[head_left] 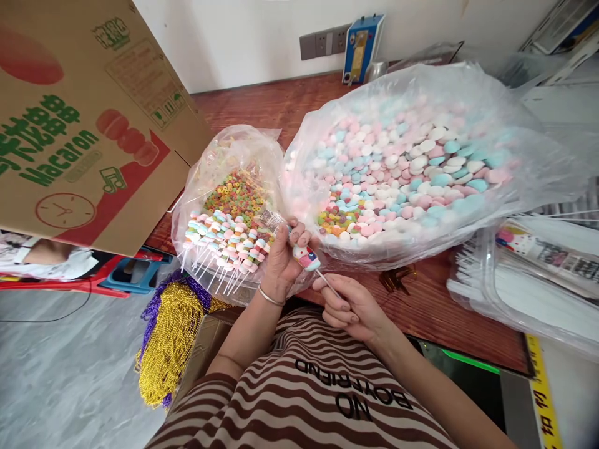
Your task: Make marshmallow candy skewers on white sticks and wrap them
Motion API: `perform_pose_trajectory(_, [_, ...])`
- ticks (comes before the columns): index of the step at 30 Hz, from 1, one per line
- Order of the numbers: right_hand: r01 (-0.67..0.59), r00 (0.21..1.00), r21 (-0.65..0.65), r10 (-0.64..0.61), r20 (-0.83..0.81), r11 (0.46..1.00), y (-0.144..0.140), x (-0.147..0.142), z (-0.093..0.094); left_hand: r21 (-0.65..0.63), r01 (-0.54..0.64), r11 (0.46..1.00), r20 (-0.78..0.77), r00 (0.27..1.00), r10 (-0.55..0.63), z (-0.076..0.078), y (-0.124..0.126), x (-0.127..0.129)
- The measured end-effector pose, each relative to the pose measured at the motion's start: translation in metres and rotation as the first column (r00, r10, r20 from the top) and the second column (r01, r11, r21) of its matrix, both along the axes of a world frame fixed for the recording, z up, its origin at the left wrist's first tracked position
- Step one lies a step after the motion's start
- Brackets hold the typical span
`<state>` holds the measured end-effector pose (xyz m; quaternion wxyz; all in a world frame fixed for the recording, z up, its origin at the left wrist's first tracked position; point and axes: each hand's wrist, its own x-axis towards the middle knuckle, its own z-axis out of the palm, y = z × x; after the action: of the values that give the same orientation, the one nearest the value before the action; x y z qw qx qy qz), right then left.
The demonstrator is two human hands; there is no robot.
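Between my hands is a candy skewer (306,257) in a printed plastic wrapper, its white stick pointing down to the right. My left hand (284,252) has its fingers closed on the wrapper's upper end. Pinched in the fingers of my right hand (349,305) is the stick's lower part. Just left of my left hand, several finished candy skewers (229,240) lie side by side with their sticks toward me. They rest on a clear bag of small ring candies (238,193). Beyond my hands, a large clear bag (374,112) holds pink, white and blue candy discs (421,162).
A tall cardboard box (93,125) stands at the left. On the right, a plastic bag (486,287) holds white sticks and printed wrappers. A blue device (362,50) sits by the wall sockets (322,45). Gold and purple bead strings (171,340) hang at the table's left front.
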<state>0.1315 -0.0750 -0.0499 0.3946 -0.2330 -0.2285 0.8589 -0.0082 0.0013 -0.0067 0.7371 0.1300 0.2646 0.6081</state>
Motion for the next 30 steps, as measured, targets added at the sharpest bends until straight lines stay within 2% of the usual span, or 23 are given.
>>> perform_pose_trajectory(2, [0.017,0.984,0.141,-0.041,0.173,0.990,-0.004,0.000,-0.004,-0.024,0.001,1.000,-0.004,1.000,-0.001,0.004,0.004,-0.001])
perform_pose_trajectory(3, [0.043,0.939,0.276,-0.133,0.316,0.960,-0.005,0.001,-0.005,-0.050,0.005,0.999,-0.010,1.000,-0.006,0.006,0.005,-0.001])
perform_pose_trajectory(4, [0.051,0.845,0.445,-0.276,0.459,0.894,-0.006,0.003,-0.007,-0.082,0.004,0.997,-0.021,1.000,-0.006,0.008,0.007,-0.001])
perform_pose_trajectory(5, [0.012,0.699,0.617,-0.447,0.558,0.787,-0.007,0.005,-0.008,-0.119,-0.005,0.993,-0.037,0.999,0.001,0.010,0.008,0.001])
perform_pose_trajectory(6, [-0.078,0.529,0.752,-0.612,0.587,0.654,-0.007,0.007,-0.010,-0.150,-0.019,0.988,-0.056,0.998,0.011,0.010,0.009,0.002])
perform_pose_trajectory(7, [-0.195,0.373,0.830,-0.743,0.556,0.523,-0.006,0.008,-0.011,-0.173,-0.035,0.984,-0.073,0.997,0.023,0.011,0.009,0.004])
perform_pose_trajectory(8, [-0.307,0.257,0.856,-0.830,0.496,0.416,-0.005,0.008,-0.012,-0.188,-0.046,0.981,-0.089,0.996,0.029,0.011,0.008,0.007])
perform_pose_trajectory(9, [-0.392,0.187,0.854,-0.879,0.439,0.343,-0.004,0.008,-0.013,-0.196,-0.050,0.979,-0.102,0.994,0.030,0.010,0.007,0.010])
perform_pose_trajectory(10, [-0.441,0.151,0.843,-0.901,0.407,0.307,-0.003,0.006,-0.014,-0.198,-0.049,0.979,-0.112,0.993,0.027,0.009,0.004,0.014])
perform_pose_trajectory(11, [-0.449,0.137,0.839,-0.904,0.404,0.307,-0.001,0.003,-0.014,-0.195,-0.046,0.980,-0.119,0.993,0.023,0.007,0.001,0.017])
perform_pose_trajectory(12, [-0.414,0.143,0.846,-0.893,0.426,0.337,0.001,-0.001,-0.013,-0.187,-0.046,0.981,-0.126,0.992,0.022,0.005,-0.002,0.021])
perform_pose_trajectory(13, [-0.339,0.173,0.854,-0.866,0.470,0.396,0.003,-0.004,-0.012,-0.175,-0.049,0.983,-0.134,0.991,0.026,0.003,-0.006,0.024])
perform_pose_trajectory(14, [-0.232,0.241,0.846,-0.815,0.527,0.479,0.005,-0.007,-0.010,-0.160,-0.047,0.986,-0.141,0.990,0.024,0.000,-0.010,0.026])
perform_pose_trajectory(15, [-0.103,0.355,0.808,-0.737,0.575,0.580,0.007,-0.009,-0.008,-0.144,-0.033,0.989,-0.142,0.990,0.012,-0.002,-0.013,0.027])
perform_pose_trajectory(17, [0.118,0.675,0.582,-0.495,0.546,0.804,0.008,-0.010,-0.004,-0.121,0.045,0.992,-0.114,0.992,-0.059,-0.006,-0.017,0.025])
perform_pose_trajectory(18, [0.161,0.821,0.420,-0.358,0.446,0.893,0.008,-0.010,-0.002,-0.107,0.090,0.990,-0.083,0.992,-0.099,-0.007,-0.017,0.022])
perform_pose_trajectory(19, [0.157,0.920,0.268,-0.240,0.311,0.950,0.007,-0.009,-0.001,-0.092,0.122,0.988,-0.048,0.991,-0.127,-0.008,-0.016,0.019])
perform_pose_trajectory(20, [0.132,0.971,0.151,-0.158,0.180,0.980,0.006,-0.008,0.000,-0.078,0.132,0.988,-0.015,0.991,-0.134,-0.008,-0.014,0.015])
perform_pose_trajectory(22, [0.084,0.996,0.028,-0.085,0.011,0.996,0.004,-0.007,0.000,-0.064,0.098,0.993,0.030,0.995,-0.096,-0.007,-0.009,0.007])
perform_pose_trajectory(26, [0.056,0.995,-0.012,-0.056,-0.085,0.998,-0.001,-0.007,0.001,-0.080,0.005,0.997,0.049,0.999,-0.002,-0.002,0.001,0.000])
perform_pose_trajectory(30, [0.041,0.996,0.016,-0.040,-0.082,0.999,-0.003,-0.006,0.003,-0.089,-0.021,0.996,0.038,0.999,0.024,0.002,0.004,0.000])
